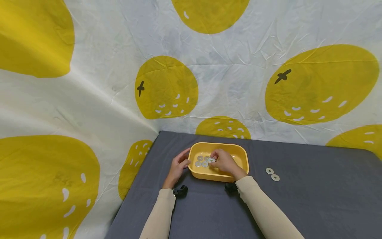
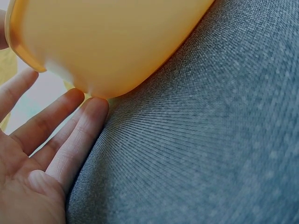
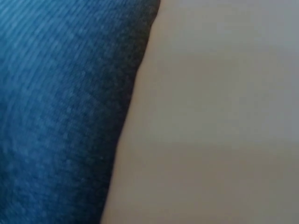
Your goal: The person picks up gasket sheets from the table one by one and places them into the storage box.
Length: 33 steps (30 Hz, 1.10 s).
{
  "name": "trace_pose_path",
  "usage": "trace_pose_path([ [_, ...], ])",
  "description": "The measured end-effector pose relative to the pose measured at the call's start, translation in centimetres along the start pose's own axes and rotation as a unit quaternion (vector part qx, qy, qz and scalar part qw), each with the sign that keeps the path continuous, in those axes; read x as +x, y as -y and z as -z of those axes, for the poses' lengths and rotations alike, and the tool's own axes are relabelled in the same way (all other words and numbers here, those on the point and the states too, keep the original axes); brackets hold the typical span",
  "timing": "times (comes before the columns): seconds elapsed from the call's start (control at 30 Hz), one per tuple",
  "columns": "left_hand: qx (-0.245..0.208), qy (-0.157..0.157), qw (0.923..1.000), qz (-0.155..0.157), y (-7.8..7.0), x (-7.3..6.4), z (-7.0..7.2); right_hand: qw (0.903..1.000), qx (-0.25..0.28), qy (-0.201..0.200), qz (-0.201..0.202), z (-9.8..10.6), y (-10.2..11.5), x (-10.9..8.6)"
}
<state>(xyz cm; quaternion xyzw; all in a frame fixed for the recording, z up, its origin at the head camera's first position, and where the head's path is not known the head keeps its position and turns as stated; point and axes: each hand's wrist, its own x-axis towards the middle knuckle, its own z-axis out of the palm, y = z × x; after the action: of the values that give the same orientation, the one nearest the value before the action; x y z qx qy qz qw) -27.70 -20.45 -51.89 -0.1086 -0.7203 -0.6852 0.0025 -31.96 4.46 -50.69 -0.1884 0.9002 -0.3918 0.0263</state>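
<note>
A yellow rectangular plastic tub (image 1: 206,176) stands on the dark cloth, several flat metal washers (image 1: 198,164) lying in its left half. My right hand (image 1: 225,162) reaches over the near rim and pinches one washer (image 1: 211,160) just above the others. In the right wrist view a blurred, pale surface and the cloth fill the frame, and the fingers are hidden. At the tub's left end is my left hand (image 1: 176,168), its fingers extended. The left wrist view has its fingertips (image 2: 97,108) touching the tub's outer wall (image 2: 112,46) low down, near the cloth.
Two more washers (image 1: 275,177) lie close together on the dark tablecloth (image 1: 322,189), right of the tub. Behind the table and to its left hang white fabric walls (image 1: 226,89) printed with big yellow fruit. Each wrist wears a black device (image 1: 180,191).
</note>
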Motion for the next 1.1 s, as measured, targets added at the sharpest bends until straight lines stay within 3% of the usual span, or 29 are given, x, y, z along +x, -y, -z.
trace_pose_path([
  [0.3, 0.011, 0.010, 0.9999, 0.003, -0.1, 0.0, 0.2, 0.9996, -0.020, 0.022, -0.001, -0.2, 0.0, 0.0],
  [0.8, 0.013, -0.003, 0.9998, -0.012, 0.2, -0.1, 0.0, 0.9979, -0.056, 0.028, -0.016, -0.2, 0.4, -0.1],
  [1.1, 0.020, -0.025, 0.9995, -0.006, 3.2, 1.3, 0.3, 0.9977, -0.058, 0.035, -0.008, -0.3, 0.2, 0.0],
])
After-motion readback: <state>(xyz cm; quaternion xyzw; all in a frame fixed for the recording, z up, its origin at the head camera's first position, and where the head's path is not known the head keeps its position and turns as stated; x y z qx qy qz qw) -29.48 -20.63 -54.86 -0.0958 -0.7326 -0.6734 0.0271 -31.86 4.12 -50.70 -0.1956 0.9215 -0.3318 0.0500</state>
